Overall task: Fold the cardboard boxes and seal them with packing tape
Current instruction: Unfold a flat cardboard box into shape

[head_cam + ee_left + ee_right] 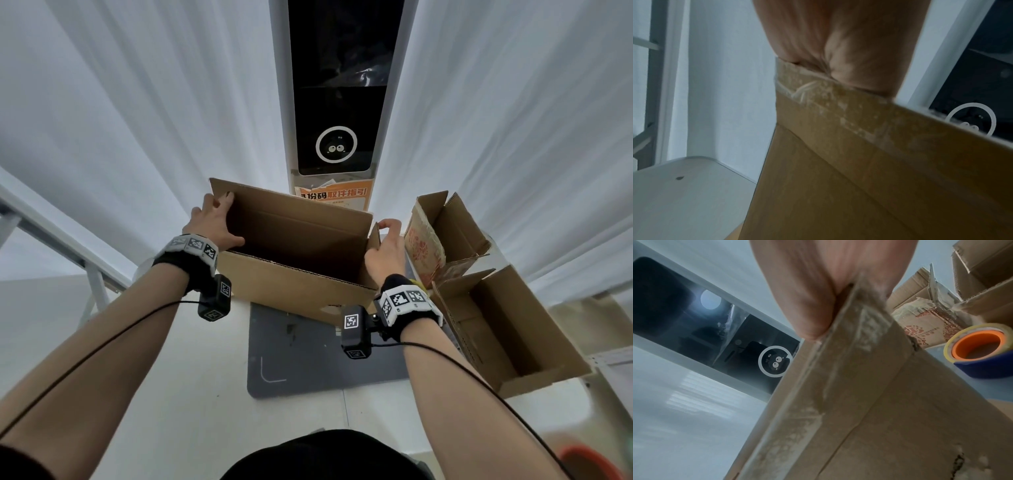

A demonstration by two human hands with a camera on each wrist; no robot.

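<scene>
Three cardboard boxes are seen on the counter (191,359). The open box (294,270) is held over a grey mat (308,356): its left end flap is gripped by the left hand (214,222), its right end flap is pinched by the right hand (385,250). The board is judged light and fairly stiff, yet worn, with old tape residue along the flap edges, so the flaps are best taken near their creases. Nothing is seen inside it. Two further open boxes, a printed one (442,236) and a plain one (507,329), are set to the right, and no contents are visible. A tape roll (978,350) is seen beside the printed one.
</scene>
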